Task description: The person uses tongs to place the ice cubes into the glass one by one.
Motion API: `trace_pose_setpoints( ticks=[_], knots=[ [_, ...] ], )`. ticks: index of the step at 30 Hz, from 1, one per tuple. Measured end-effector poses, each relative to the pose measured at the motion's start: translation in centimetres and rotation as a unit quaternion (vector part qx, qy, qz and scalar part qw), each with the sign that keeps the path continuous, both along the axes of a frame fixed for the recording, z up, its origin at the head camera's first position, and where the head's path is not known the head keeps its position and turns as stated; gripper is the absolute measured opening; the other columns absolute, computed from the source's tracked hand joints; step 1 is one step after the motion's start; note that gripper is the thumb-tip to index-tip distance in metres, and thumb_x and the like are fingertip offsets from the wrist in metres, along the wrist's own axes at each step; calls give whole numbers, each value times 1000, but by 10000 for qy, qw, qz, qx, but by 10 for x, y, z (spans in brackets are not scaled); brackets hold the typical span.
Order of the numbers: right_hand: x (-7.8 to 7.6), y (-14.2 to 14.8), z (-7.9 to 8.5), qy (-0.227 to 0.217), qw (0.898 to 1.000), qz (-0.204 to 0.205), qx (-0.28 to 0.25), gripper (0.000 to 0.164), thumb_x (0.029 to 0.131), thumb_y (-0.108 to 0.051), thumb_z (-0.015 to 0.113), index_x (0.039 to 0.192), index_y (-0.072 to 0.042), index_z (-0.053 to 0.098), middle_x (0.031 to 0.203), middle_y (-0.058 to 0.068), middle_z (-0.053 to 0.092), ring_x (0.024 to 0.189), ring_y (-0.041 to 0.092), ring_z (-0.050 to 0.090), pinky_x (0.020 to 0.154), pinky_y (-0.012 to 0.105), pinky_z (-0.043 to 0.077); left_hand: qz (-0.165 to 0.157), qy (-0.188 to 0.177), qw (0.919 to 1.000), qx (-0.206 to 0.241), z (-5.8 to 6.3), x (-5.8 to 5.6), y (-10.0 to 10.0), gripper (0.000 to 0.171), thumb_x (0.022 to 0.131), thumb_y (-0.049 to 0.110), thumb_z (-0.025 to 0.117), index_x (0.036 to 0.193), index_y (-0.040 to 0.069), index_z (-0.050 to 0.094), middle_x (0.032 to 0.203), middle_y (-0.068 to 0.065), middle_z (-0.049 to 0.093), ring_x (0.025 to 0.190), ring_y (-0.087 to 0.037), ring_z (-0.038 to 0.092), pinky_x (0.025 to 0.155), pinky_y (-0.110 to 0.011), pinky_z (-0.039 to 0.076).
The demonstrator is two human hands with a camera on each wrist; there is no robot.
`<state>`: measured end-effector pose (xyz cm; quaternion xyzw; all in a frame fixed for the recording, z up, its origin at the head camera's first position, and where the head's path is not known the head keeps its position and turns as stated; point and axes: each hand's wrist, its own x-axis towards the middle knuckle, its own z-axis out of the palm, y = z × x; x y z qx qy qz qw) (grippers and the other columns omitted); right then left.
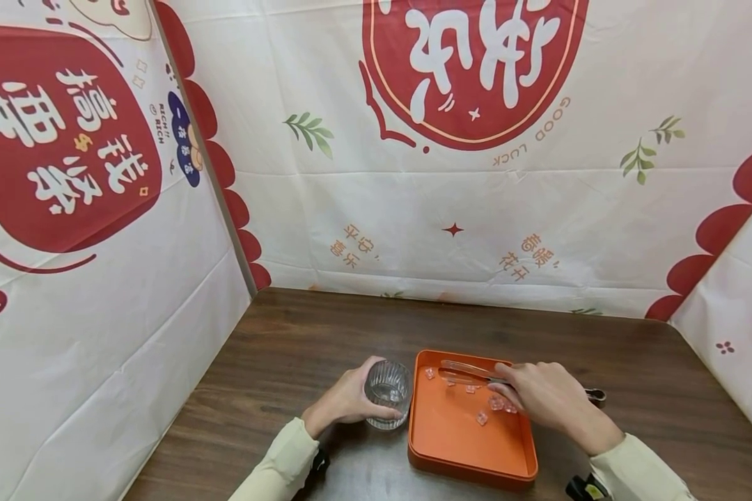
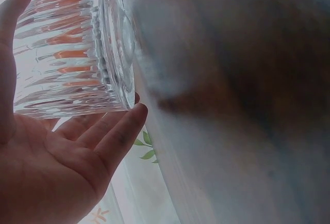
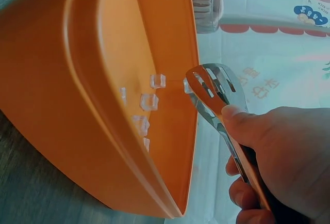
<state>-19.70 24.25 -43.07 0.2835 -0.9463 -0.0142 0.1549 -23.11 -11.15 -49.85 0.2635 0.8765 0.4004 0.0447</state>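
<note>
While my left hand wraps thumb and fingers round the ribbed glass, the orange tray sits just to the right of that grip. Inside it, clear cubes lie scattered to the left of my right hand and close by its fingers. That hand grips the tongs, their ends pointing leftward over the tray. I judge the step to be picking up a cube; the next move probably calls for pinching one firmly and lifting it across toward the glass. From the right wrist I get the tongs' slots and a cube right behind their ends, though I cannot tell whether it is caught; the left wrist shows the underside of the glass, hidden from the head view.
</note>
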Motion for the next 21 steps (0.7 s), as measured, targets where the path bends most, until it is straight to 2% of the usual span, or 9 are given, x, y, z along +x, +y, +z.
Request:
trace_pose_setpoints(
  ticks=[10, 21],
  knots=[
    [5, 0, 2, 371, 9991, 200, -109, 26, 85, -39, 75, 80, -27, 53, 56, -16, 44, 43, 5, 39, 41, 27, 31, 47, -46, 9999, -78, -2, 3, 0, 87, 65, 49, 90, 135, 20, 47, 110, -1, 69, 97, -12, 64, 84, -30, 53],
    [6, -5, 13, 495, 9985, 200, -73, 25, 87, -37, 74, 81, -25, 52, 59, -16, 47, 42, 5, 36, 41, 26, 29, 56, -46, 10000, 27, 0, 2, 1, 87, 65, 49, 91, 135, 22, 47, 111, -2, 69, 97, -14, 65, 85, -31, 53]
  ],
)
